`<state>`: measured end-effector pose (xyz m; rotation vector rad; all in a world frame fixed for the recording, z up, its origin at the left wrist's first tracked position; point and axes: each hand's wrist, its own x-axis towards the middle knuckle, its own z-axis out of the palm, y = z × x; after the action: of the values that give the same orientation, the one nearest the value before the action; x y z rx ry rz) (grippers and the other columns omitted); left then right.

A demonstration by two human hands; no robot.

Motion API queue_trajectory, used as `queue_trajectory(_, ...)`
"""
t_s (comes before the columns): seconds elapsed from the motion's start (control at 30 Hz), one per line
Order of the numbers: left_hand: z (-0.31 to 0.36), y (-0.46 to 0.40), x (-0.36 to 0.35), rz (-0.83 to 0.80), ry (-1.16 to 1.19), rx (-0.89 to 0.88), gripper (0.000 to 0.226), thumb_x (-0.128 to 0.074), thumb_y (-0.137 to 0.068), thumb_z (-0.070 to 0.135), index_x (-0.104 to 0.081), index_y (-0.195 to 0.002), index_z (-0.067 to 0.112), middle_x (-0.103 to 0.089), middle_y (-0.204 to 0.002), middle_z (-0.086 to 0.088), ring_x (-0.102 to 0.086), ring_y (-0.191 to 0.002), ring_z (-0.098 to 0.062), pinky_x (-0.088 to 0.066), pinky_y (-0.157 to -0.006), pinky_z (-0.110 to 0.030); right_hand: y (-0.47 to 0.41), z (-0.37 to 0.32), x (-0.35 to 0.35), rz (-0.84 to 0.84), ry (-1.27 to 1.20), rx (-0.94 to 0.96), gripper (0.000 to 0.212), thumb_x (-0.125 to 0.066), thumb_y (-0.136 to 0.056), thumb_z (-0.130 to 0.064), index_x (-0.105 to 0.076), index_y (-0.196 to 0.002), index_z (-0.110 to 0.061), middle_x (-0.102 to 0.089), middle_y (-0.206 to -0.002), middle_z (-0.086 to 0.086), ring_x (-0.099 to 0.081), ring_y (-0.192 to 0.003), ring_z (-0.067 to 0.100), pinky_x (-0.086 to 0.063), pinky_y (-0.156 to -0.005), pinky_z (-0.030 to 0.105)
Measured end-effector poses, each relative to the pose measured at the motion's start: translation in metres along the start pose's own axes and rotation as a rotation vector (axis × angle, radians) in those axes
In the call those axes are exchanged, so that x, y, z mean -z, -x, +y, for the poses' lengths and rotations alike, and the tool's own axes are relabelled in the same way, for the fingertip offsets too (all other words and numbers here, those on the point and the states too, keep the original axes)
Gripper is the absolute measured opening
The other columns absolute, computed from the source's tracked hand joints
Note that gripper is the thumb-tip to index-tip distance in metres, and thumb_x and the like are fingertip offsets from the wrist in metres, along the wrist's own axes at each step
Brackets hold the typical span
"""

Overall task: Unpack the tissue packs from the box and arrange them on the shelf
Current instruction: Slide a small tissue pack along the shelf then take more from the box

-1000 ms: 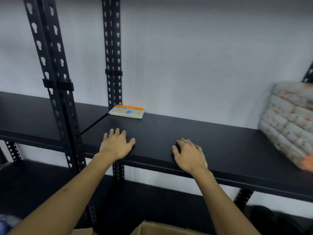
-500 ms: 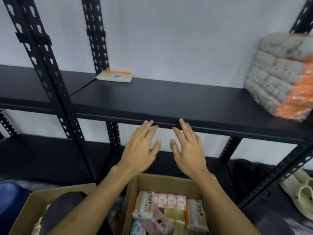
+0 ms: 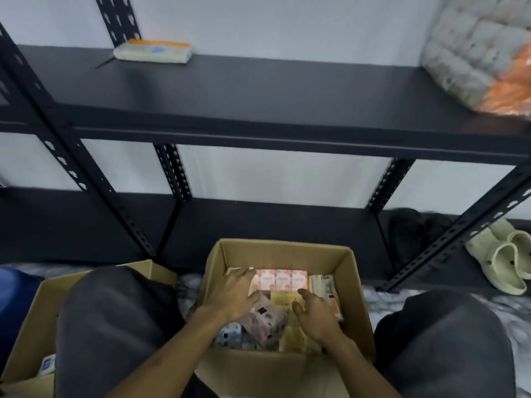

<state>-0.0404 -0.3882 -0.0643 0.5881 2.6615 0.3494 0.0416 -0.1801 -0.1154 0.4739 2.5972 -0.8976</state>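
Both hands, left hand (image 3: 234,294) and right hand (image 3: 313,314), seemingly spread over the box (image 3: 356,297) below the black shelf (image 3: 258,90)

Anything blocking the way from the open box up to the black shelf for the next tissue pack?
Nothing visible does. The cardboard box is open-topped, both hands are already among the tissue packs, and the shelf is bare between the single pack and the wrapped bundle.
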Motion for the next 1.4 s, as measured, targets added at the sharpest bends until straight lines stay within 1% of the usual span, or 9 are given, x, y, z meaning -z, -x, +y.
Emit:
queue_trajectory(0.23,-0.03,-0.009,-0.047,-0.075,-0.065,0.065,0.051,-0.057,-0.097,0.041,-0.049,-0.141,0.017,-0.053,-0.141,-0.002,-0.052,-0.127,-0.024,-0.048,-0.097,-0.037,-0.011,0.006,-0.023,-0.2,0.019,-0.121,0.043,-0.048,-0.102,-0.043,-0.049,-0.136,-0.017,-0.06,-0.135,0.008,-0.058,-0.12,0.026,-0.05,-0.096,0.037)
queue_trajectory(0.47,-0.032,-0.03,-0.071,-0.135,-0.359,0.011,0.055,-0.049,-0.102,0.019,-0.031,-0.153,0.011,-0.032,-0.16,-0.014,-0.029,-0.147,-0.03,-0.026,-0.119,-0.04,-0.002,-0.002,-0.039,-0.343,0.017,-0.083,0.041,-0.051,-0.101,-0.041,-0.051,-0.138,-0.022,-0.061,-0.135,0.003,-0.059,-0.117,0.021,-0.05,-0.093,0.032)
queue_trajectory(0.63,-0.033,-0.044,-0.066,-0.179,-0.434,0.001,0.043,-0.058,-0.091,0.001,-0.052,-0.132,0.012,-0.059,-0.133,-0.01,-0.057,-0.121,-0.029,-0.047,-0.096,-0.039,-0.005,-0.001,-0.038,-0.349,-0.025,-0.142,0.042,-0.051,-0.102,-0.039,-0.049,-0.139,-0.019,-0.061,-0.135,0.005,-0.058,-0.119,0.022,-0.048,-0.092,0.03)
queue_trajectory(0.77,-0.031,-0.047,-0.062,-0.152,-0.395,0.018,0.032,-0.055,-0.094,0.007,-0.062,-0.124,0.017,-0.066,-0.122,-0.007,-0.062,-0.112,-0.027,-0.049,-0.089,-0.037,-0.008,-0.002,-0.038,-0.337,-0.055,-0.16,0.041,-0.05,-0.103,-0.039,-0.049,-0.139,-0.02,-0.062,-0.132,0.004,-0.059,-0.11,0.017,-0.049,-0.084,0.029)
queue_trajectory(0.9,-0.025,-0.047,-0.056,-0.04,-0.108,0.117,0.03,-0.051,-0.101,0.024,-0.065,-0.127,0.027,-0.068,-0.119,-0.008,-0.065,-0.111,-0.028,-0.052,-0.09,-0.037,-0.013,-0.005,-0.038,-0.278,-0.156,-0.172,0.036,-0.05,-0.103,-0.036,-0.052,-0.135,-0.019,-0.063,-0.128,0.003,-0.054,-0.097,0.011,-0.043,-0.069,0.023)
queue_trajectory(1.13,-0.025,-0.048,-0.04,0.199,0.563,0.144,0.02,-0.056,-0.103,0.02,-0.071,-0.091,0.023,-0.07,-0.08,0.006,-0.064,-0.076,-0.01,-0.05,-0.07,-0.03,-0.024,-0.006,-0.024,-0.063,-0.416,-0.208,0.055,-0.058,-0.098,-0.046,-0.048,-0.142,-0.015,-0.062,-0.134,0.011,-0.061,-0.118,0.026,-0.054,-0.086,0.036)
queue_trajectory(1.23,-0.027,-0.045,-0.035,0.145,0.882,0.189,0.023,-0.054,-0.104,0.015,-0.07,-0.092,0.025,-0.073,-0.09,0.004,-0.066,-0.085,-0.012,-0.054,-0.08,-0.035,-0.025,-0.002,-0.011,0.014,-0.631,-0.214,0.075,-0.07,-0.087,-0.052,-0.044,-0.146,-0.015,-0.055,-0.14,0.006,-0.055,-0.126,0.024,-0.052,-0.099,0.04)
queue_trajectory(1.3,-0.025,-0.04,-0.032,0.108,1.086,0.242,0.024,-0.052,-0.105,0.013,-0.072,-0.098,0.024,-0.076,-0.099,-0.003,-0.07,-0.095,-0.02,-0.056,-0.085,-0.04,-0.026,-0.003,0.0,-0.003,-0.829,-0.224,0.065,-0.077,-0.086,-0.04,-0.049,-0.14,-0.017,-0.061,-0.132,0.0,-0.061,-0.118,0.018,-0.055,-0.088,0.03)
queue_trajectory(1.4,-0.022,-0.034,-0.025,0.046,1.282,0.338,0.022,-0.049,-0.107,0.019,-0.072,-0.107,0.018,-0.076,-0.11,-0.012,-0.071,-0.101,-0.025,-0.056,-0.087,-0.037,-0.023,-0.005,0.013,-0.137,-1.123,-0.255,0.049,-0.079,-0.085,-0.026,-0.06,-0.129,-0.017,-0.072,-0.119,0.005,-0.071,-0.104,0.024,-0.06,-0.088,0.047)
